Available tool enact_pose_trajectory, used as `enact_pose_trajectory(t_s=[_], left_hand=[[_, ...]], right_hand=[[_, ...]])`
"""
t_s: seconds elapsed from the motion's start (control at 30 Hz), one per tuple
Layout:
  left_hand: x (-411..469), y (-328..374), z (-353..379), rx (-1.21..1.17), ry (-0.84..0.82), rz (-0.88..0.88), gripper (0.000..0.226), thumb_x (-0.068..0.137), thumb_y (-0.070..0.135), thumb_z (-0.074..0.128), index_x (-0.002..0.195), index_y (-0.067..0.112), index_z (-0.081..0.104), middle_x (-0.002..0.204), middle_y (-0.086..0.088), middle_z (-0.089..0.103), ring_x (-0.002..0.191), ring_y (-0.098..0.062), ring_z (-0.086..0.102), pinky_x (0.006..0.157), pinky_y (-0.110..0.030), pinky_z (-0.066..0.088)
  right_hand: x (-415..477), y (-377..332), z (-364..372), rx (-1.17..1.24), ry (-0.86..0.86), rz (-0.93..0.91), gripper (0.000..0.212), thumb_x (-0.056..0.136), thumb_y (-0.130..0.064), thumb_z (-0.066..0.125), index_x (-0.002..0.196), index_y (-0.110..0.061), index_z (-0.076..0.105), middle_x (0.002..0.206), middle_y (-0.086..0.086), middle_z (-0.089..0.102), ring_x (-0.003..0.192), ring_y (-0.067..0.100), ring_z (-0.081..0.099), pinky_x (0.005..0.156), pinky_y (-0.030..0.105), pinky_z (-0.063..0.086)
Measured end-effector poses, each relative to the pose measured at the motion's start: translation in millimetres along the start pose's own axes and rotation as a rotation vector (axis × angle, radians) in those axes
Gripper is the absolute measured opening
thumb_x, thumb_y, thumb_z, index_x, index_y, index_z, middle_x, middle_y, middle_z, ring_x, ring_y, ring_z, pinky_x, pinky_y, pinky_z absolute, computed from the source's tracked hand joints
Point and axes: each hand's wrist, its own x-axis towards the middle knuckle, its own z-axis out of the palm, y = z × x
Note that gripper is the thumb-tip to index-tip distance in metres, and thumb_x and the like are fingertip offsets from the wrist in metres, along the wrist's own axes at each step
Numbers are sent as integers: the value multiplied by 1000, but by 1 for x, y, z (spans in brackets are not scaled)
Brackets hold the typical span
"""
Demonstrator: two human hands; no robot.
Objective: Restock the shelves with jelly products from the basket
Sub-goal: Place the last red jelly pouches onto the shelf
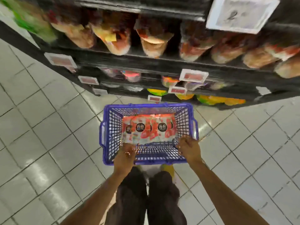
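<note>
Ahead of both hands the purple plastic basket (113,127) stands on the tiled floor (48,127). Its far rim is just short of the foot of the black shelves (146,62), so little room is left beyond it. Left of the left hand (125,154) and right of the right hand (189,147) the tiles lie open. The jelly packets (149,127), red and white with round dark badges, lie flat on the basket's bottom just beyond the fingertips, and bare lattice shows between the two hands. Beyond the basket the shelf edges carry price tags (194,76), and a larger white sign (240,13) at the top right is cut off by the frame. We cannot read any tag, and the bagged goods (154,44) on the upper shelf are smeared by motion. The packets overlap, so we cannot count them. Both forearms reach down and forward on either side of legs in dark trousers (162,192). The left hand hangs over the basket's near wall with fingers bent downward. The right is at the near right corner, fingers pointing down by the rim. Both are blurred, and we cannot tell whether either grasps a packet or is loose.
</note>
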Motion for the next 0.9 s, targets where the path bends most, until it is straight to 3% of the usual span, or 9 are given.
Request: enact_pose_trajectory(t_s=[0.1, 0.2, 0.3, 0.37, 0.47, 0.6, 0.73, 0.83, 0.9], left_hand=[[53, -46, 35, -45, 16, -167, 24, 98, 13, 53, 116, 1, 64, 112, -16, 68, 103, -33, 65, 75, -26, 47], [111, -81, 72, -107, 40, -238, 24, 96, 8, 54, 114, -4, 64, 110, -22, 67, 102, -33, 64, 74, -25, 50], [164, -104, 106, -129, 106, -251, 23, 89, 3, 66, 104, -14, 63, 91, -21, 62, 87, -22, 53, 60, -16, 35], [193, -116, 125, -100, 86, -241, 24, 89, 13, 69, 107, -1, 65, 93, -9, 58, 86, -18, 52, 53, -9, 33], [230, -134, 145, -55, 40, -247, 15, 90, 31, 67, 98, 18, 64, 108, -14, 68, 99, -30, 64, 63, -18, 40], [255, -136, 155, -37, 131, -296, 50, 77, 41, 79, 109, 6, 62, 104, -13, 71, 99, -28, 68, 87, -37, 54], [243, -124, 129, -437, -83, -411, 29, 76, 28, 83, 88, 7, 66, 84, -8, 65, 62, -12, 60, 60, -19, 51], [202, -102, 97, -580, -251, -447, 49, 78, 33, 79, 114, 1, 67, 104, -10, 68, 95, -23, 61, 91, -37, 49], [165, -75, 69, -650, -299, -427, 48, 74, 32, 80, 112, 6, 68, 110, -8, 67, 105, -24, 57, 98, -38, 43]], right_hand=[[62, 45, 42, -53, -39, 54, 25, 95, -3, 50, 74, 4, 61, 70, 22, 62, 62, 25, 53, 60, 34, 45], [121, 84, 81, -135, -124, 94, 20, 97, -12, 54, 86, -1, 67, 74, 12, 63, 67, 21, 54, 65, 28, 45], [173, 113, 125, -214, -188, 107, 26, 97, -19, 56, 108, -1, 70, 105, 19, 68, 96, 29, 63, 85, 32, 49], [199, 125, 154, -284, -203, 85, 24, 99, -15, 52, 96, -2, 72, 105, 21, 66, 101, 31, 61, 75, 30, 43], [227, 139, 193, -294, -184, 89, 24, 99, -15, 53, 108, -4, 72, 113, 19, 68, 108, 32, 62, 68, 24, 37], [240, 144, 220, -326, -127, 94, 34, 90, -38, 66, 100, -8, 75, 92, 10, 71, 88, 28, 67, 67, 27, 44], [216, 133, 213, 121, -291, 221, 12, 89, -6, 65, 95, -3, 75, 81, 5, 71, 64, 14, 64, 56, 22, 52], [174, 115, 190, 309, -316, 217, 22, 91, 3, 55, 87, -7, 74, 77, 3, 73, 70, 19, 67, 63, 26, 52], [140, 98, 161, 410, -284, 192, 21, 95, 1, 52, 93, -10, 71, 83, 3, 72, 79, 18, 66, 74, 28, 53]])
